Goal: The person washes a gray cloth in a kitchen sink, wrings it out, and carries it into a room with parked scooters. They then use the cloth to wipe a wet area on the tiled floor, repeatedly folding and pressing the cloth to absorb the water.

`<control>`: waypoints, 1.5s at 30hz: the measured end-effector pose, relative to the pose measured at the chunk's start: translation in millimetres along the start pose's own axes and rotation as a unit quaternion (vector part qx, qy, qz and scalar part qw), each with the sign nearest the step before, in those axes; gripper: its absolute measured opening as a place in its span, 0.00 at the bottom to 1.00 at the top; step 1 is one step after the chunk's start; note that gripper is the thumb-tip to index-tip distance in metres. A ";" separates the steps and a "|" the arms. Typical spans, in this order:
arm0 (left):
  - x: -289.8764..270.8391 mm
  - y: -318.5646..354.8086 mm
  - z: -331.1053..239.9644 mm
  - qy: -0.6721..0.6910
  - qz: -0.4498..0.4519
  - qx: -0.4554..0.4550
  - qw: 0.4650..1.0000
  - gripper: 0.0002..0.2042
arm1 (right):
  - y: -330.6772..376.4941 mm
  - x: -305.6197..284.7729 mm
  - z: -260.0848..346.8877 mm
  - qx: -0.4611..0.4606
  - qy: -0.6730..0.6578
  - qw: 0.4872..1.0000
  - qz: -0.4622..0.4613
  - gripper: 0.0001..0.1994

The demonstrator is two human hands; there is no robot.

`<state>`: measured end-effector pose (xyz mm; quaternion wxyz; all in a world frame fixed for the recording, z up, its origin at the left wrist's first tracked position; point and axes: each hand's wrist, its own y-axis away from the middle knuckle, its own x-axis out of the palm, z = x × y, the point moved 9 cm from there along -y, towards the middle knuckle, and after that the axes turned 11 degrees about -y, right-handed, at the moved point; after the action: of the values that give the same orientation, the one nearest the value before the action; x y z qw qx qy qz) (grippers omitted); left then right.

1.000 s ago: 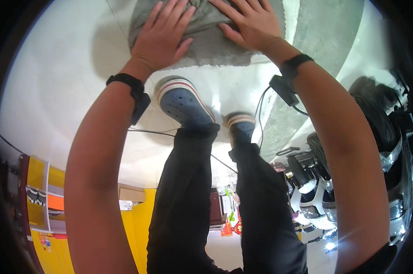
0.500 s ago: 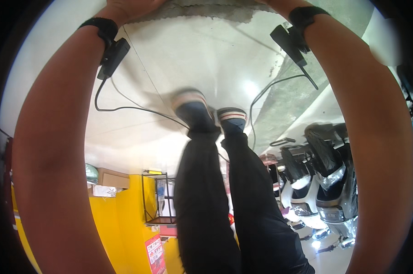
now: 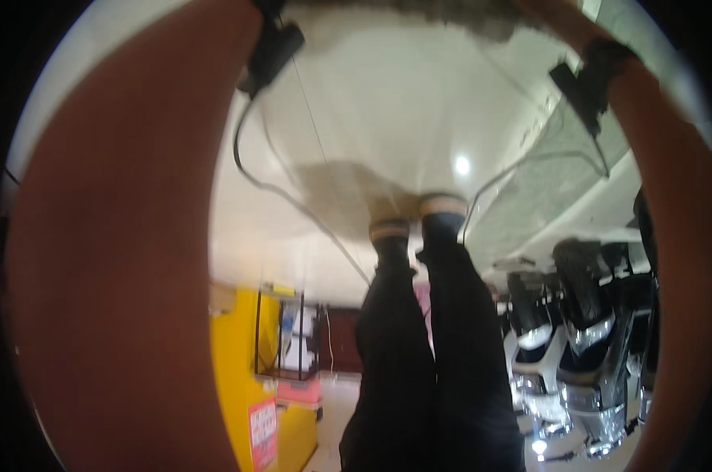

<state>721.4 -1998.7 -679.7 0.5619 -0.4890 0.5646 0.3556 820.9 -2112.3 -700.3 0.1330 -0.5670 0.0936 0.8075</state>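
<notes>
A grey strip with a ragged lower edge [image 3: 450,12], perhaps a cloth or mop head, crosses the top of the view above the pale floor. My left forearm [image 3: 128,220] reaches up the left side, and its hand lies beyond the top edge. Of my right hand [image 3: 557,17] only a blurred part shows, at the right end of the grey strip; its fingers are hidden. Each wrist wears a black strap with a small black device, the left [image 3: 276,53] and the right [image 3: 578,96], and a cable hangs from each.
My legs in black trousers [image 3: 399,354] and dark shoes [image 3: 444,206] stand on the glossy tiles [image 3: 356,102]. Inverted in the view, several scooters [image 3: 596,354] line the right; a yellow wall or cabinet [image 3: 234,370] and black-framed rack [image 3: 281,334] appear at lower left.
The view has shifted, with legs and scooters now farther right. My left forearm looks larger and its hand has left the view. My left foot has moved back beside the right one.
</notes>
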 end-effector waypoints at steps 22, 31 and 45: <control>10.0 -12.1 19.8 0.041 0.046 -0.032 0.998 0.37 | -12.5 -9.2 -15.0 0.043 -0.124 0.991 -0.008 0.32; 10.0 -13.8 14.5 0.041 0.085 -0.039 0.995 0.37 | -10.4 -20.5 -3.9 0.034 -0.067 0.997 -0.018 0.30; 7.2 -9.6 19.5 0.012 0.057 -0.038 0.998 0.35 | -10.5 -16.9 -6.0 0.005 -0.047 0.998 -0.045 0.28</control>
<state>736.9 -1983.8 -687.6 0.5149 -0.4810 0.5844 0.4025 835.1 -2105.9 -686.4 0.1760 -0.5311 0.0659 0.8262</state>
